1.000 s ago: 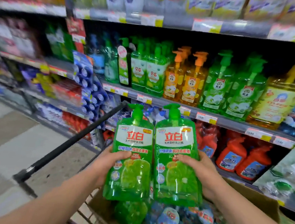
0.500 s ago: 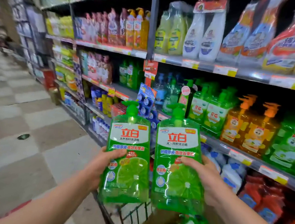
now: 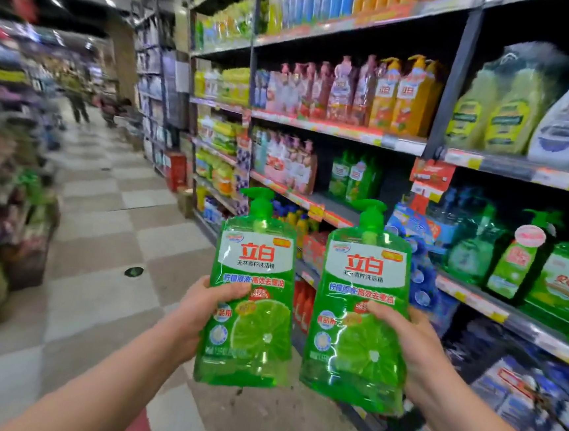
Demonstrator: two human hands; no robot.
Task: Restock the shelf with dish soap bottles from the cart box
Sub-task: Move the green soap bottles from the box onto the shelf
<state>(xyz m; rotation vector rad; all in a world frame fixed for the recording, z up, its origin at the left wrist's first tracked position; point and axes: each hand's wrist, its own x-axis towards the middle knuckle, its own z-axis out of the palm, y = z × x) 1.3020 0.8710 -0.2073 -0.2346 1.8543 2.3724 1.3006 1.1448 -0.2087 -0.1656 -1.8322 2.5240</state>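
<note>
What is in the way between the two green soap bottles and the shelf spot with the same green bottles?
Nothing visible blocks it. The left hand and right hand each hold a green bottle upright in open aisle air. The matching green bottles stand on the shelf ahead, with an empty gap beside them.

A single head-worn wide-angle view looks forward and slightly down along a store aisle, close over the outstretched forearms at 6 o'clock. The shelving runs from 3 o'clock toward 12; the checkered floor recedes toward 10 o'clock.
</note>
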